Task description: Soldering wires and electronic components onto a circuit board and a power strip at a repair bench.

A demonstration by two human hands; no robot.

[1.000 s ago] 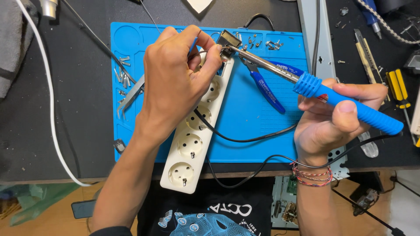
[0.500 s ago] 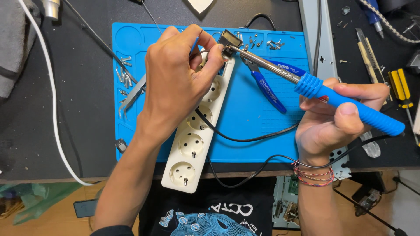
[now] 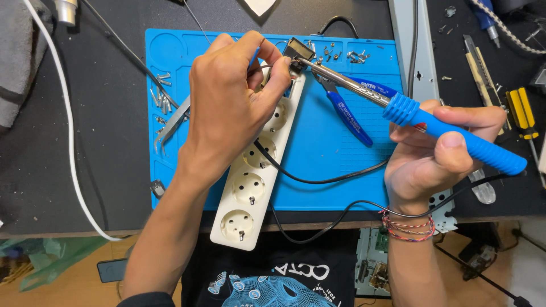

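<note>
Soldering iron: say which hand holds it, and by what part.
Right hand grips the soldering iron by its blue handle; the tip meets the power strip under the left hand.

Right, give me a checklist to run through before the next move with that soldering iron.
1. Right hand grips the soldering iron by its blue handle: ok.
2. Iron tip at the switch end of the white power strip: ok.
3. Left hand fingers away from the hot tip: not ok, they pinch right beside it.
4. Joint visible: cannot tell, fingers hide it.
5. Strip unplugged: cannot tell.
6. Blue cutters out of the way on the blue mat: ok.
</note>
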